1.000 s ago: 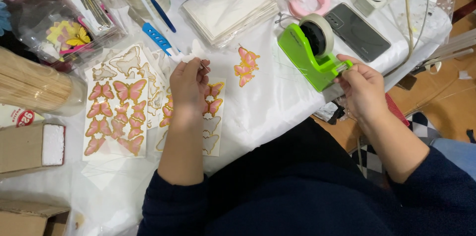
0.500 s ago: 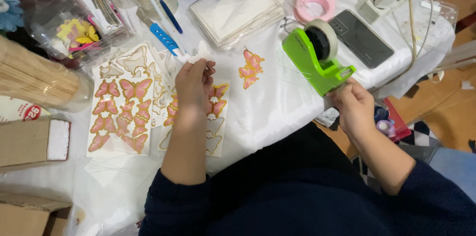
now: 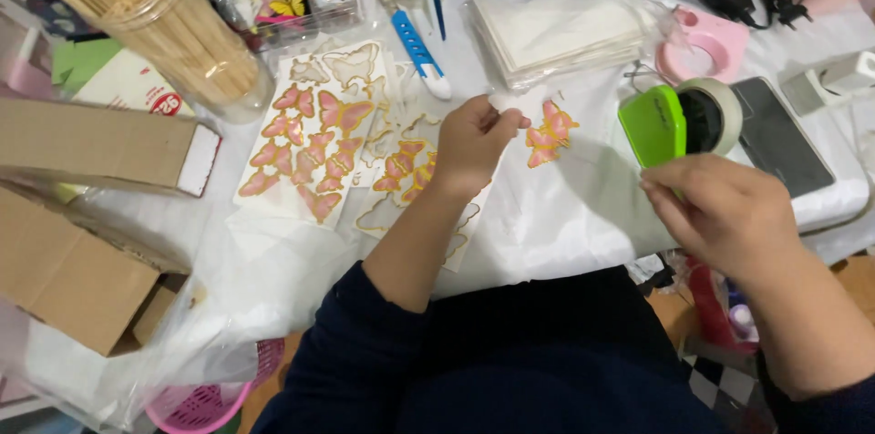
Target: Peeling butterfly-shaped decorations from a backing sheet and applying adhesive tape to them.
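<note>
A white-covered counter [image 3: 565,215] carries butterfly sticker sheets [image 3: 310,138] at left, a green tape dispenser [image 3: 679,119] at right, a jar of wooden sticks [image 3: 173,33] far left, and a cardboard box [image 3: 100,142].

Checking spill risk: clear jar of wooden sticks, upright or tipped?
Tipped. The jar of wooden sticks lies on its side on the table, sticks pointing to the upper left.

Place: you're at a home craft table, cloth-covered and crowded.
Stock: butterfly sticker sheets [image 3: 314,138] lie spread just left of your left-hand fingers [image 3: 497,119].
Tools: a green tape dispenser [image 3: 679,119] sits right above your right-hand fingers [image 3: 661,192], with a blue craft knife [image 3: 415,42] beyond the left ones.
Supplies: a jar of wooden sticks [image 3: 173,28] and cardboard boxes [image 3: 91,147] stand far left.
Floor: checkered tiles [image 3: 706,379] show below.
</note>
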